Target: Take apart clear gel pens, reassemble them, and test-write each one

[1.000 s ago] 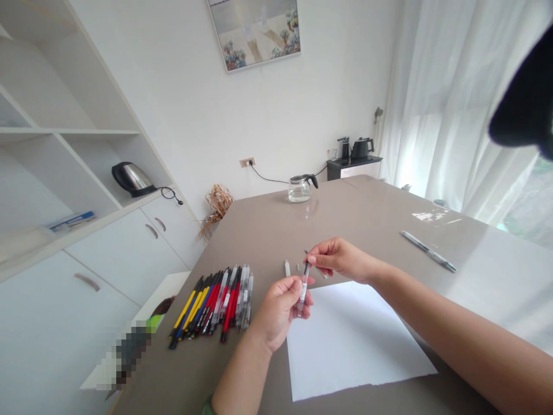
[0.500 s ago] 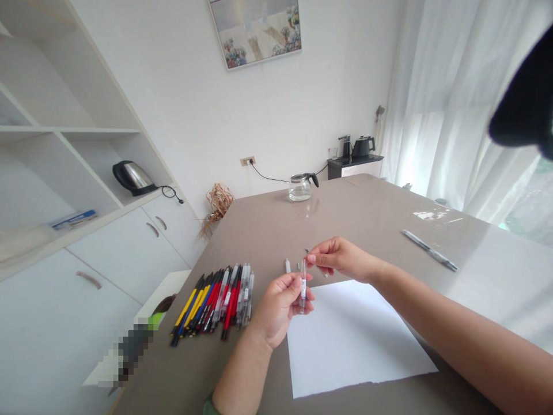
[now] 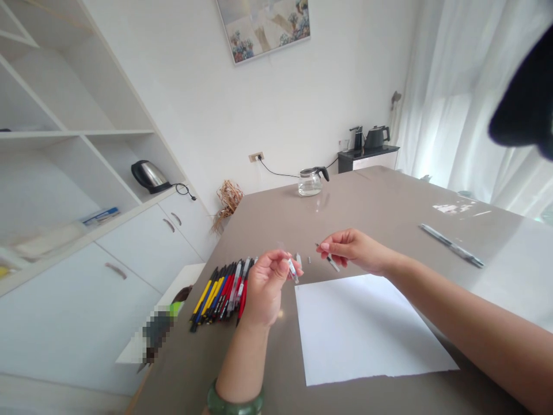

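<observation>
My left hand (image 3: 264,283) is raised above the table with its fingers closed round a clear pen barrel (image 3: 292,270). My right hand (image 3: 352,249) hovers a little to the right and pinches a thin pen part (image 3: 332,262). Between the hands, small pen pieces (image 3: 308,259) lie on the brown table (image 3: 380,219). A row of several pens (image 3: 222,291), yellow, blue, red and clear, lies left of my left hand. A white sheet of paper (image 3: 367,328) lies in front of me under my right forearm.
A single grey pen (image 3: 451,248) lies at the right of the table. A glass carafe (image 3: 311,181) stands at the far edge. White shelves with a kettle (image 3: 149,175) line the left wall. A dark object (image 3: 527,98) blocks the upper right corner.
The hands have come apart: the left has drawn the clear barrel away to the left, the right keeps the thin part. The view has swung somewhat to the left.
</observation>
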Demonstrator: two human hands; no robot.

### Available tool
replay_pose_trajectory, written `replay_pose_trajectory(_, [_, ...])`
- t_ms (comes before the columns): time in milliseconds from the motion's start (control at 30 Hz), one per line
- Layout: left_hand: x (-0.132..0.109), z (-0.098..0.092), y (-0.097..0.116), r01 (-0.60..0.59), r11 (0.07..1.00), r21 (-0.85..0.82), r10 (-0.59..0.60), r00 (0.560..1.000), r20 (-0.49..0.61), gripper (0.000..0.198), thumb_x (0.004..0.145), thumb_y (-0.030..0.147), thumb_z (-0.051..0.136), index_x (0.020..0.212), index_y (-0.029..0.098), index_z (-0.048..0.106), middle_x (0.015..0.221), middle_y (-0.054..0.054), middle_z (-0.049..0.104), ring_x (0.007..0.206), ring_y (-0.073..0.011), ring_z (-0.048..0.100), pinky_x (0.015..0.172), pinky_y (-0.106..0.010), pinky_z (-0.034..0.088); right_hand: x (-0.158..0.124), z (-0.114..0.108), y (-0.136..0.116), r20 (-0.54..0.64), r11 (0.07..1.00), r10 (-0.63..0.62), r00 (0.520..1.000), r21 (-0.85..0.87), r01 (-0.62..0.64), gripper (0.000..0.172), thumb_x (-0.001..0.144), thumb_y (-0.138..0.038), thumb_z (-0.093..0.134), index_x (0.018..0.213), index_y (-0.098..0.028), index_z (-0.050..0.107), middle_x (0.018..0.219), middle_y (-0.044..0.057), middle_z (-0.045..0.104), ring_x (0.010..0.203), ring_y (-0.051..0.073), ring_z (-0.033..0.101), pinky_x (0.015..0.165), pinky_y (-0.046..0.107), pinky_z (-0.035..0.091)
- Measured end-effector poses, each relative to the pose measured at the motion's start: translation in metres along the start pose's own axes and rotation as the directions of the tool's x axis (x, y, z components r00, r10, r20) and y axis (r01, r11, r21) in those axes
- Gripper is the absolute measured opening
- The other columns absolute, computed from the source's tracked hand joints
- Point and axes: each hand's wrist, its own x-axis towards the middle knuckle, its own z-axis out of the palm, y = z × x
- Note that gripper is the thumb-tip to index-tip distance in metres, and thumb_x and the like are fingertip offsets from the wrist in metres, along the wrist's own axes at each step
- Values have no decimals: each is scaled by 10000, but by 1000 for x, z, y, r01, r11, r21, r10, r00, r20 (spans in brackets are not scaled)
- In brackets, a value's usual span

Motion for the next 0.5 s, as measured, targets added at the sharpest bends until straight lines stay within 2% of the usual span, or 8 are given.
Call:
replay_pose_trajectory(67, [2,-1,-2,-27,997,73,30,999,-37,149,711,273,569,813,174,520,713,-14,604,648,-124,561,649,-275,406,0,0,1,0,1000,4,1000,-6,-4,314,675,-429,535,732,-132,620,733,46,603,482,62,424,454,210,350])
replay_pose_trajectory(133, [4,-2,-3,-6,997,72,10,998,-66,166,722,280,556,837,167,513,733,-22,606,656,-124,564,631,-266,414,0,0,1,1,1000,0,1000,-2,0,312,678,-428,532,736,-134,619,732,46,603,478,61,421,451,211,348])
replay_pose_trajectory(267, [7,-8,-4,163,975,-149,-181,977,-114,201,717,303,559,861,173,507,744,-14,607,640,-114,574,545,-214,413,-2,3,-1,2,1000,0,1000,0,0,313,675,-432,533,726,-136,621,724,43,602,473,61,417,450,213,348])
replay_pose_trajectory(367, [7,-11,-6,269,924,-270,-299,951,-77,188,707,285,575,844,168,524,727,-12,611,617,-98,574,515,-186,405,-3,6,-2,12,1000,7,1000,-20,-7,321,675,-439,529,731,-137,621,695,38,587,482,65,418,453,210,349])
replay_pose_trajectory(500, [6,-9,-8,285,913,-291,-305,952,-24,153,714,281,568,815,173,528,723,-10,620,654,-108,588,616,-229,430,-2,8,-1,24,1000,6,1000,-27,-6,315,683,-432,521,730,-136,615,695,40,582,488,68,416,455,208,349])
